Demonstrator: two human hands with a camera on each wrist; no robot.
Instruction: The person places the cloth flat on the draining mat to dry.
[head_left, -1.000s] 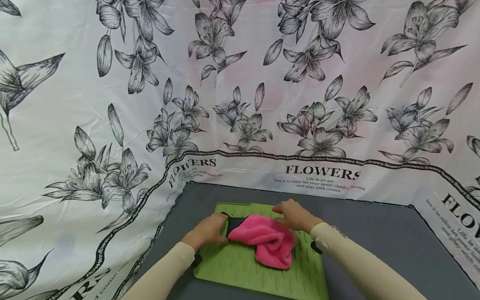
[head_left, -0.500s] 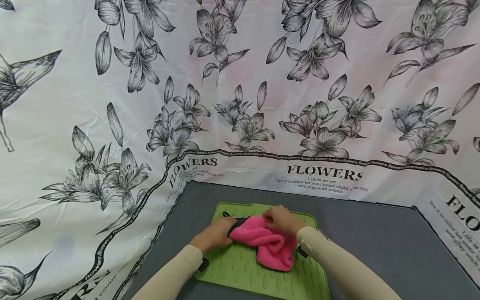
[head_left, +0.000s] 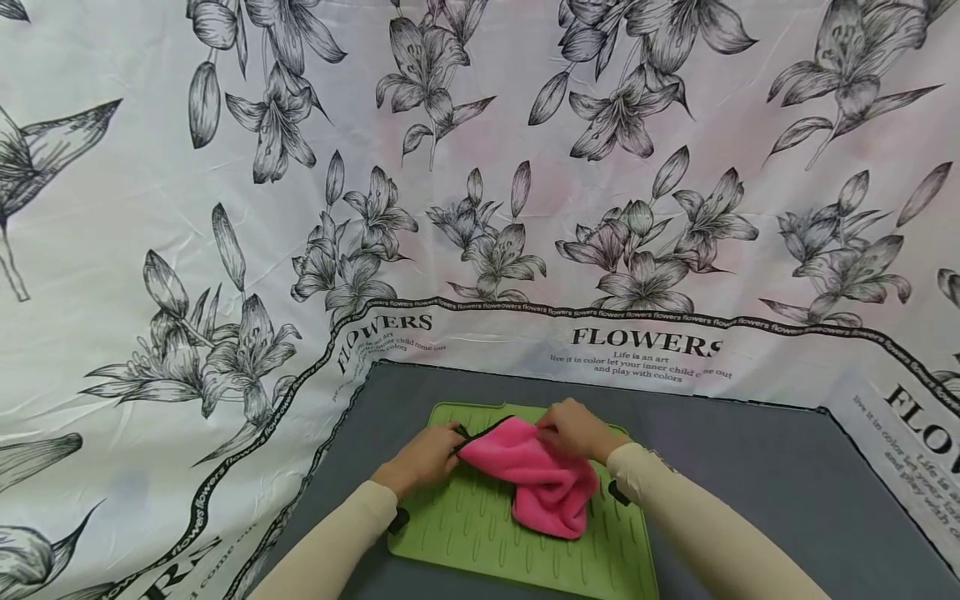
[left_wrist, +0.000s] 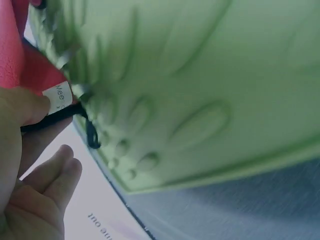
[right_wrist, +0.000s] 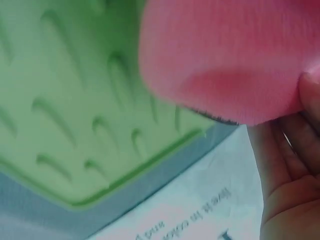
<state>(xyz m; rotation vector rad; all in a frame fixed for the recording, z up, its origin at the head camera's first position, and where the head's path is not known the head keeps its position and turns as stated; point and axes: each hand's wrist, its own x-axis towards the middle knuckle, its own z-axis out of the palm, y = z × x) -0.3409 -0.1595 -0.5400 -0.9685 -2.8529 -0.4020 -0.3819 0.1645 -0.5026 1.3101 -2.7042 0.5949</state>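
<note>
Pink plush cloth [head_left: 540, 467] — left hand [head_left: 423, 457] pinching left corner, right hand [head_left: 574, 429] far edge; likely straightening, next wanting even tension.

Cloth [head_left: 551, 493] between left grip [head_left: 426, 457] and right grip [head_left: 574, 430], over mat [head_left: 480, 533], perhaps partly touching, mat on table [head_left: 750, 450], curtain [head_left: 495, 133] behind.

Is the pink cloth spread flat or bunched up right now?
Bunched: in the head view the cloth shows deep folds above the mat, with the left hand and right hand pinching it.
</note>
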